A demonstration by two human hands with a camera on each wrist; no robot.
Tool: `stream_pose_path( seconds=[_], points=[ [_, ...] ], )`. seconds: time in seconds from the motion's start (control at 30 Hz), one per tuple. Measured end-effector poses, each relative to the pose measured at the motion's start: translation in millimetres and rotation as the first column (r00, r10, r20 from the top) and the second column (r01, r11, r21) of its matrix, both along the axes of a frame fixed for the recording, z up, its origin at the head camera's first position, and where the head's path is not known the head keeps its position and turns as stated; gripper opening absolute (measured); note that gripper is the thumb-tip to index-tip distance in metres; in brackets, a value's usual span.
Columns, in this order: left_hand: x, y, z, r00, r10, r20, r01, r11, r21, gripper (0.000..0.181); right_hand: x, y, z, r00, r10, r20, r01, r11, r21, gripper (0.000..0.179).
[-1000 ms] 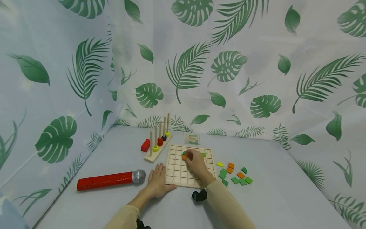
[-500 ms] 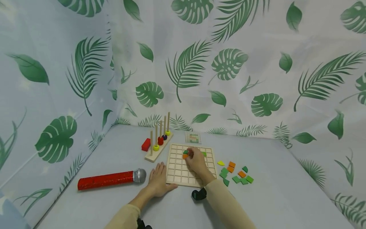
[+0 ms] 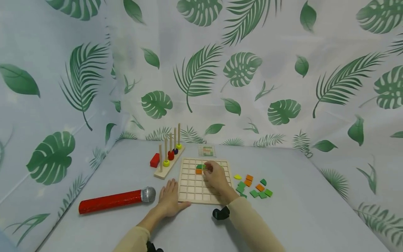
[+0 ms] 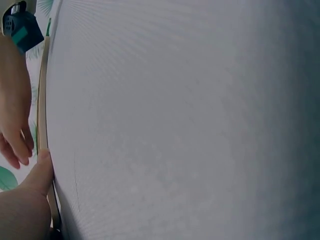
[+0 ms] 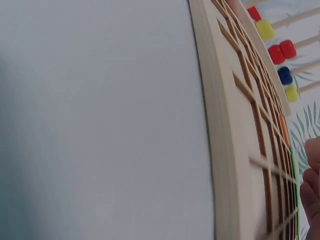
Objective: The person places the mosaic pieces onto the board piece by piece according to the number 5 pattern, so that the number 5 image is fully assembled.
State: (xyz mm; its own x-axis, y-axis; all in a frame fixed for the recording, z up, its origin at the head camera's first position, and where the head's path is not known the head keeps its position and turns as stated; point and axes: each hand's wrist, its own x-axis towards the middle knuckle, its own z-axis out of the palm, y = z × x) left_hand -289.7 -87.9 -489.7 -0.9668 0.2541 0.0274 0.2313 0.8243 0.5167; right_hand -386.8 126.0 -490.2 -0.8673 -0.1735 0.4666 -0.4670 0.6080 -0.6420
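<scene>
A square wooden grid board lies on the table. My left hand rests flat at its left corner, fingers spread; in the left wrist view the thumb presses the board's near edge. Over the upper part of the board is my right hand, thumb and forefinger brought together at a green tile, which they pinch. Left of that tile sit a darker green tile and an orange tile in their cells. Another light green tile shows partly behind the right hand.
Loose green, orange and yellow tiles lie right of the board. Beyond it is a small pattern card. To the left stand a peg rack with beads, a red block and a red toy microphone.
My right hand has shifted slightly right over the board, and the green tile at its fingertips shows more clearly. The left hand stays in place. The head view has turned a little right.
</scene>
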Motion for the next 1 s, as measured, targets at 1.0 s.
stream_pose_path(
  seconds=[1.0],
  points=[
    [4.4, 1.6, 3.5, 1.000, 0.007, 0.003, -0.007, 1.000, 0.005, 0.095, 19.0, 143, 11.2, 0.945, -0.323, 0.044, 0.314, 0.938, 0.149, 0.027]
  ],
)
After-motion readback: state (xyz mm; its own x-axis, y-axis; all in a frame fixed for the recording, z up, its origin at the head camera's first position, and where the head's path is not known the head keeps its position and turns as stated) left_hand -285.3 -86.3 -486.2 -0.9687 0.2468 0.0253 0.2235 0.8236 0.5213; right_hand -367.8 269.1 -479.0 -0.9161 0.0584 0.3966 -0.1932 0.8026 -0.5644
